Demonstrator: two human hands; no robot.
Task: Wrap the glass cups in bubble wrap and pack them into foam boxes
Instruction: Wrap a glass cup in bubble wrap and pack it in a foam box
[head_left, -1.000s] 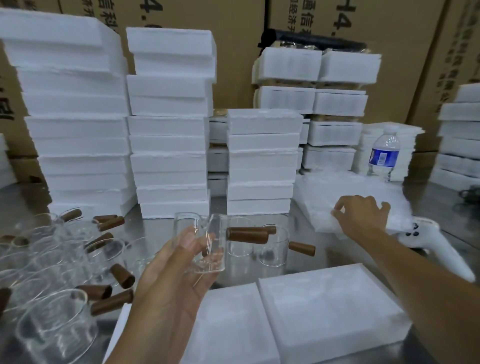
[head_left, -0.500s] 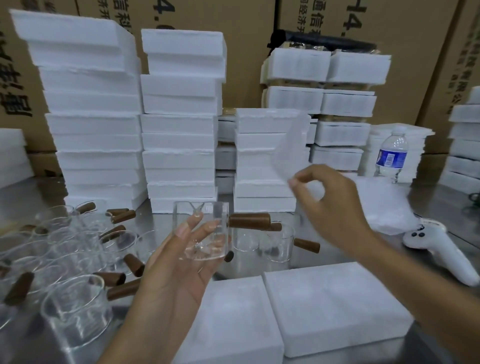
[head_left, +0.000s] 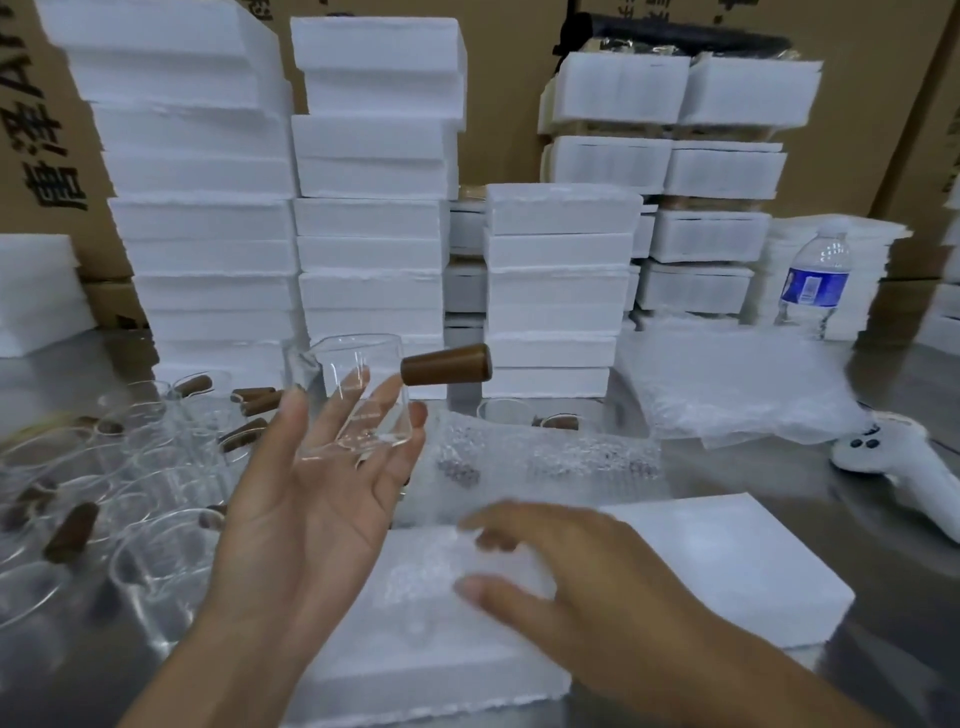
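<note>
Right hand (head_left: 587, 587) has dropped from mid-frame, where half a second ago it pinched a lifted sheet, to the lower centre. It is now spread wide and blurred over the bubble wrap sheet (head_left: 519, 467), and I cannot tell whether it presses the sheet. That sheet lies flat across the near foam box (head_left: 415, 665) and the table (head_left: 753, 467) behind it, so the wrapping surface looks ready. Left hand (head_left: 322, 493), palm up at centre left, holds the glass cup (head_left: 358, 400) in its fingertips above the sheet's left end, its brown handle (head_left: 447, 364) pointing right. The cup is not yet set down, so laying it on the sheet is probably next. Further out sit a second foam box (head_left: 727, 561) at lower right, the bubble wrap stack (head_left: 727, 384) at right, unwrapped cups (head_left: 130, 467) at left and foam box stacks (head_left: 374, 208) behind.
</note>
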